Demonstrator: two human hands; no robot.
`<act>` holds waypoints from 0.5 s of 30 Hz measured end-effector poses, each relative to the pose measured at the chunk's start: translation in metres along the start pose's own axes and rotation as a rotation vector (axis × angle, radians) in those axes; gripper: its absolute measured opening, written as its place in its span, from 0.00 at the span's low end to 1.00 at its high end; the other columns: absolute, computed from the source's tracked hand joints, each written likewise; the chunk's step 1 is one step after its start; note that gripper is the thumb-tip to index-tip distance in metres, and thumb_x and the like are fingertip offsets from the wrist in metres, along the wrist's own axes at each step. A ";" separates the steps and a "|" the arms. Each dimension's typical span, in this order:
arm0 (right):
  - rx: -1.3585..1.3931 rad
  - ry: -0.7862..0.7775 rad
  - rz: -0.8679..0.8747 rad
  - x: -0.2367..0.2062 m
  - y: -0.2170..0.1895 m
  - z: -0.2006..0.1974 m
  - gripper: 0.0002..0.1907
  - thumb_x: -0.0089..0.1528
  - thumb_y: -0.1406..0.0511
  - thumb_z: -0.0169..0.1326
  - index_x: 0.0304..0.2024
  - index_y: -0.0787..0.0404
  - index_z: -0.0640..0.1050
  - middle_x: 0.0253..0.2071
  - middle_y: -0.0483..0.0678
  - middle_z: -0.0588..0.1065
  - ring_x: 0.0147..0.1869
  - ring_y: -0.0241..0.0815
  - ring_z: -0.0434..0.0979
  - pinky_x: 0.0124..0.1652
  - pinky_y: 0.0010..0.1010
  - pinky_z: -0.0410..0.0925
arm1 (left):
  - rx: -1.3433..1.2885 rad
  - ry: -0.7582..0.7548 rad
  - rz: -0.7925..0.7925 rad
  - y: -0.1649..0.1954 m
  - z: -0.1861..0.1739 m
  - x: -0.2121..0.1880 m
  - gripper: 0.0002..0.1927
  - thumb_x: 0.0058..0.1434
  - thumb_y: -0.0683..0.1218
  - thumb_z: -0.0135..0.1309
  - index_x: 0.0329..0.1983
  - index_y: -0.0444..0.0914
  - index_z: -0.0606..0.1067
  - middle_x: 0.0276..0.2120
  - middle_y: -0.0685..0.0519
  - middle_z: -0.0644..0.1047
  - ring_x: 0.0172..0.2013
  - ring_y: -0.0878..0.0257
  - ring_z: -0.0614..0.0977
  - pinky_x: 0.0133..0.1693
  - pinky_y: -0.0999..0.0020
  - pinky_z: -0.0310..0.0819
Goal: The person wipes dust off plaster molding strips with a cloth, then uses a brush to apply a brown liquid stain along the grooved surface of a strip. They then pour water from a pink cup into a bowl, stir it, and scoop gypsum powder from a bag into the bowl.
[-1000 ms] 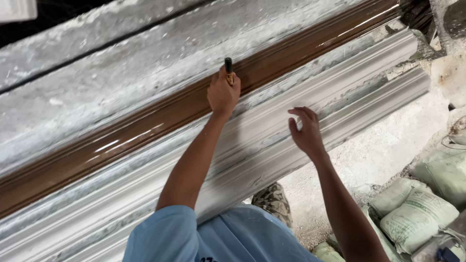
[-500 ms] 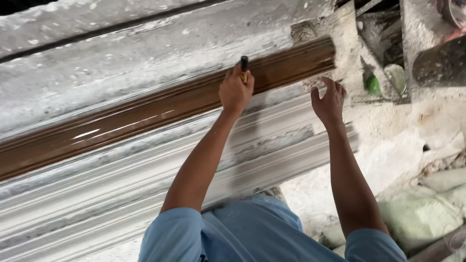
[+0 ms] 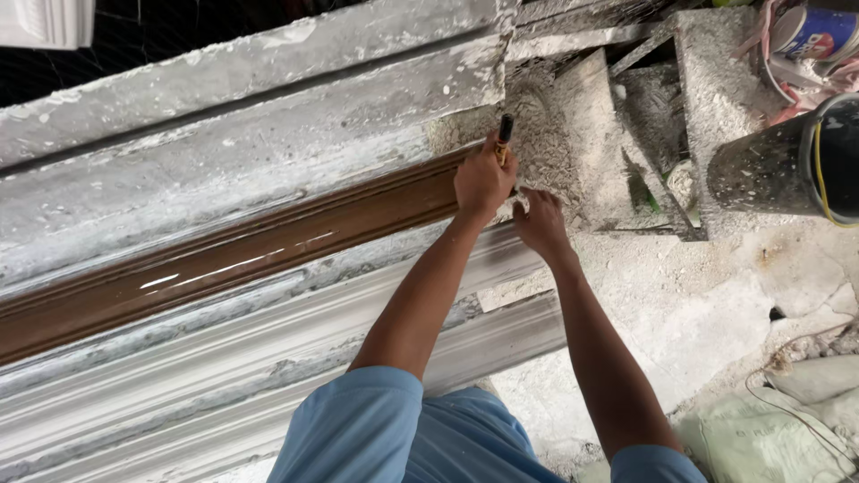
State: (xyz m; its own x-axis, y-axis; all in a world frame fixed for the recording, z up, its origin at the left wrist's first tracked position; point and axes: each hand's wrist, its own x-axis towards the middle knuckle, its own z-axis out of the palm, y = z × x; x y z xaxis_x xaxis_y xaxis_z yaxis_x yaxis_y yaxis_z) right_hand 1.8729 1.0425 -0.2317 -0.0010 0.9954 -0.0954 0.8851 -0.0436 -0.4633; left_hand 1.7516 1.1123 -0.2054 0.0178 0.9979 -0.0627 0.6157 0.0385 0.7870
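Item: left hand (image 3: 483, 179), seen at the centre of the frame, above the middle. Its fingers were closed around a thin dark-tipped tool (image 3: 506, 130), whose black end stood up out of the fist; what kind of tool it was could not be told. The hand was laid on the right-hand end of the brown moulding (image 3: 224, 255).

Item: right hand (image 3: 540, 219), placed just right of and slightly below the left hand, the two close together. Its fingers were bent loosely and rested on the crumbly white surface at the end of the moulding; nothing was seen gripped in them.

Item: brown moulding, long, glossy and wet-looking, run from the left edge of the frame up to the centre, where it ended under the left hand.

Item: white mouldings (image 3: 268, 358), several ribbed lengths laid parallel below the brown one, crossing the lower left of the frame.

Item: grey plaster-crusted slabs (image 3: 250, 134), set above the brown moulding in the upper left.

Item: dark cylindrical container (image 3: 778, 170), at the right edge.

Item: pale sacks (image 3: 787, 429), in the lower right corner.

Item: light blue sleeves (image 3: 358, 429), at the bottom edge.
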 end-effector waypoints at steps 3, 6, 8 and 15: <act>0.042 0.036 -0.042 -0.001 0.007 -0.002 0.19 0.68 0.62 0.51 0.58 0.64 0.75 0.56 0.59 0.76 0.67 0.58 0.71 0.70 0.49 0.54 | -0.042 -0.112 -0.099 0.020 0.017 0.018 0.21 0.64 0.57 0.54 0.56 0.45 0.75 0.28 0.46 0.82 0.29 0.47 0.86 0.30 0.50 0.80; 0.085 0.113 -0.039 -0.009 0.019 -0.006 0.18 0.67 0.62 0.53 0.57 0.63 0.76 0.56 0.59 0.77 0.66 0.59 0.70 0.68 0.48 0.55 | -0.160 -0.023 0.114 0.029 0.030 0.038 0.21 0.62 0.57 0.54 0.55 0.46 0.79 0.26 0.44 0.83 0.27 0.46 0.85 0.29 0.53 0.80; 0.122 0.140 0.012 -0.017 0.028 -0.012 0.18 0.66 0.62 0.53 0.57 0.63 0.77 0.57 0.60 0.76 0.67 0.62 0.69 0.66 0.48 0.56 | -0.059 -0.120 0.071 0.027 0.035 0.050 0.20 0.65 0.58 0.54 0.52 0.43 0.79 0.27 0.46 0.83 0.27 0.50 0.85 0.29 0.55 0.80; 0.304 0.108 0.112 -0.049 0.028 -0.016 0.19 0.68 0.61 0.51 0.58 0.61 0.77 0.59 0.59 0.75 0.66 0.59 0.70 0.64 0.46 0.63 | 0.182 -0.179 0.044 -0.037 0.003 0.038 0.24 0.67 0.53 0.48 0.65 0.44 0.70 0.26 0.48 0.81 0.20 0.53 0.84 0.19 0.56 0.78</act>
State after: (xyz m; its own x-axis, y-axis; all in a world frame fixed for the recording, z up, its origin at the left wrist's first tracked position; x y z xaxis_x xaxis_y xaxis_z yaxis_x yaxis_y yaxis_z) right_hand 1.9053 0.9940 -0.2262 0.1517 0.9856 -0.0745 0.6979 -0.1602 -0.6980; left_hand 1.7315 1.1487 -0.2387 0.1766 0.9726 -0.1513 0.7423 -0.0307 0.6693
